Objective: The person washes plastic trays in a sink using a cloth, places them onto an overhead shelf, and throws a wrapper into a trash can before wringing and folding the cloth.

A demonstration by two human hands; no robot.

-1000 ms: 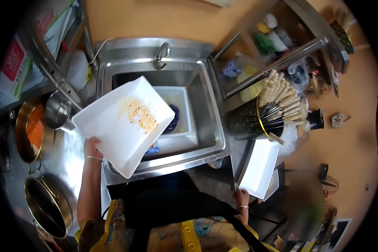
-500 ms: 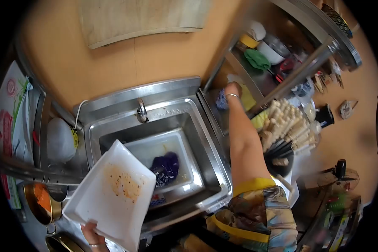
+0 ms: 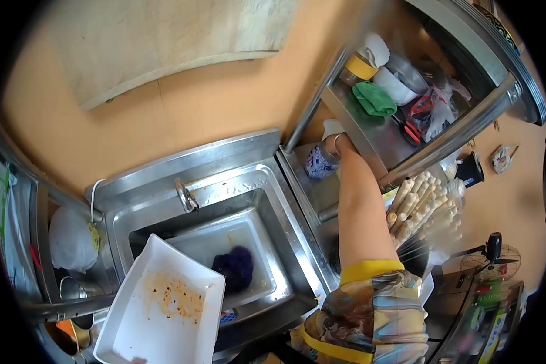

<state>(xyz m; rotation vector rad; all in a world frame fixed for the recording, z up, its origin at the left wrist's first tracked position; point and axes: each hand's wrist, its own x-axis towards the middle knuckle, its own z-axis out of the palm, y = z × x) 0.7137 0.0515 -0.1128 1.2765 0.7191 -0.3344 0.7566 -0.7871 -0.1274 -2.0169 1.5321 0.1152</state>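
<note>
One white tray [image 3: 158, 330] fills the lower left of the head view, held up over the near left corner of the metal sink [image 3: 264, 176], its open face towards the camera and brownish-orange residue [image 3: 175, 297] spread over its floor. Its long axis runs steeply from the bottom edge of the frame up and slightly to the right, so that a short end points into the basin. The left hand [image 3: 138, 361] shows only as a fingertip lapping onto the tray's near end; these fingers hold the tray, though most of the grip is cut off. Within the basin lies a translucent tub [image 3: 265, 246] with a dark purple bundle [image 3: 233, 270] inside, just beyond the white tray's right corner, below the faucet [image 3: 186, 197]. The right arm [image 3: 365, 212] stretches forward, and the right hand [image 3: 333, 144] is at a blue-and-white patterned container [image 3: 319, 164] beside the sink, below the edge of the shelf [image 3: 376, 133]; its fingers are mostly hidden, so I cannot tell whether they grip or merely touch. Above, a green cloth [image 3: 374, 99] lies on that shelf; right of the forearm, wooden-handled skewers [image 3: 421, 203] stand bunched, handles up.
</note>
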